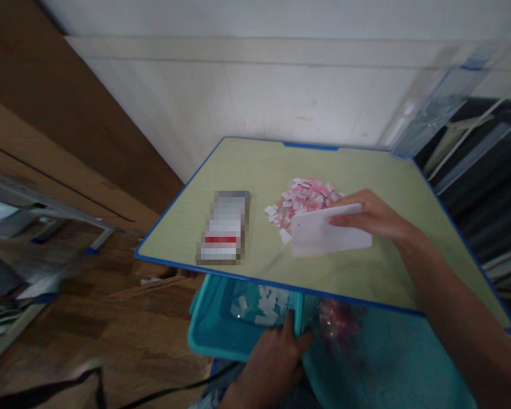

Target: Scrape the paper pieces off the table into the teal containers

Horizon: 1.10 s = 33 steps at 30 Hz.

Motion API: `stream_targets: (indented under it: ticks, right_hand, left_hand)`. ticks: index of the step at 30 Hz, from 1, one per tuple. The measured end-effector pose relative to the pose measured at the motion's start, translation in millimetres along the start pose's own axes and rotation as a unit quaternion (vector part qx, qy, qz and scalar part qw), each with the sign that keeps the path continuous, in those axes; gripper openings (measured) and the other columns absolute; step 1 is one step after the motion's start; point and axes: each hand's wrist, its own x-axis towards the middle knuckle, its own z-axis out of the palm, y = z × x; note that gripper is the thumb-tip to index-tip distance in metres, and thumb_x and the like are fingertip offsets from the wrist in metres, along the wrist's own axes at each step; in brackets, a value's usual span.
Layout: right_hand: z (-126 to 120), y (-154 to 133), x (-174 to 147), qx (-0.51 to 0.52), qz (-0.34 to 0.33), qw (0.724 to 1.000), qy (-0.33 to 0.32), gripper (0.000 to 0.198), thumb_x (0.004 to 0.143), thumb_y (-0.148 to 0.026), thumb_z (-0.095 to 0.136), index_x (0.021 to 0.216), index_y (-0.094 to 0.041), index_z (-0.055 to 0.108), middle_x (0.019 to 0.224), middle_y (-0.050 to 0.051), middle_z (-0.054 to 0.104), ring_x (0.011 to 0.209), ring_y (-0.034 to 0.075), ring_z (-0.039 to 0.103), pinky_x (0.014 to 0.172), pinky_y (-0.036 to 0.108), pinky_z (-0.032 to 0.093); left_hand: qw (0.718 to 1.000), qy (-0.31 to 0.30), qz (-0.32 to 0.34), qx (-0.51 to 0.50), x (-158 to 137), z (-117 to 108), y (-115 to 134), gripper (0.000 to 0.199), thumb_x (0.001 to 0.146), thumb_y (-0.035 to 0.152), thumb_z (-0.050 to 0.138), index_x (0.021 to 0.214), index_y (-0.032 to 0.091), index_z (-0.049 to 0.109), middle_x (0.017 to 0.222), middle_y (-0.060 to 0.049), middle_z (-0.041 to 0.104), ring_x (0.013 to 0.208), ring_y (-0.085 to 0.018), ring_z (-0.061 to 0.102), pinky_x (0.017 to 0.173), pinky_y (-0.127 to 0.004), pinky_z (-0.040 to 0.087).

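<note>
In the head view, my right hand (372, 213) grips a thin white plastic board (315, 233) with rounded corners and a small hole near one corner. The thumb lies across its near face, and the other fingers are behind it. Just beyond the board, on the pale tabletop (366, 170), lies a heap of small pink and white pieces (309, 193). Below the table edge, my left hand (276, 358) is closed on the rim of a teal tub (213, 335). White slips (272, 301) lie inside that tub.
A phone-like slab (223, 227), blurred by pixels, rests left of the heap. Beside the tub, a larger teal basin (392, 352) holds a clear bag with red contents (338, 321). A clear plastic bottle (438, 108) leans at the back right. The table has a blue rim.
</note>
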Motion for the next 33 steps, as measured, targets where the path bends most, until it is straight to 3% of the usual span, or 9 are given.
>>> stream_targets:
  ticks: [4,9,18,25,33]
  right_hand:
    - [-10,13,-5,0.047,0.051,0.998,0.005,0.031,0.065,-0.040,0.066,0.074,-0.010,0.068,0.058,-0.001,0.057,0.046,0.007,0.047,0.039,0.018,0.030]
    - [-8,31,0,0.082,0.064,0.994,0.037,0.031,0.064,-0.040,0.066,0.074,-0.011,0.068,0.059,-0.001,0.058,0.048,0.008,0.048,0.041,0.018,0.032]
    - [-30,32,-13,0.082,0.136,0.985,-0.074,0.028,0.059,-0.035,0.070,0.073,-0.010,0.067,0.058,0.000,0.059,0.050,0.009,0.052,0.043,0.017,0.034]
    - [-34,45,-14,0.112,0.121,0.985,-0.057,0.028,0.061,-0.035,0.069,0.074,-0.010,0.067,0.057,-0.001,0.058,0.050,0.008,0.051,0.045,0.017,0.035]
    - [-40,47,-14,0.075,0.138,0.976,-0.153,0.032,0.060,-0.034,0.069,0.083,-0.011,0.070,0.068,0.001,0.064,0.059,0.011,0.055,0.052,0.020,0.039]
  left_hand:
    - [1.000,0.003,-0.001,0.010,0,1,-1,0.052,0.075,0.026,0.055,0.123,0.034,0.038,0.131,-0.017,0.030,0.081,-0.027,0.058,0.067,-0.040,0.047]
    - [1.000,0.009,0.000,0.016,0,0,0,0.052,0.076,0.026,0.054,0.124,0.034,0.036,0.130,-0.015,0.031,0.083,-0.025,0.058,0.069,-0.038,0.046]
    - [1.000,0.005,0.000,0.026,2,1,-2,0.048,0.078,0.027,0.052,0.123,0.034,0.037,0.132,-0.018,0.030,0.079,-0.025,0.059,0.067,-0.039,0.046]
    - [1.000,-0.008,0.000,0.027,2,-2,-1,0.053,0.077,0.025,0.052,0.126,0.034,0.034,0.129,-0.016,0.033,0.081,-0.024,0.059,0.068,-0.038,0.046]
    - [1.000,-0.004,-0.001,0.031,3,-2,-1,0.048,0.080,0.028,0.048,0.126,0.034,0.035,0.131,-0.016,0.030,0.081,-0.024,0.060,0.069,-0.038,0.046]
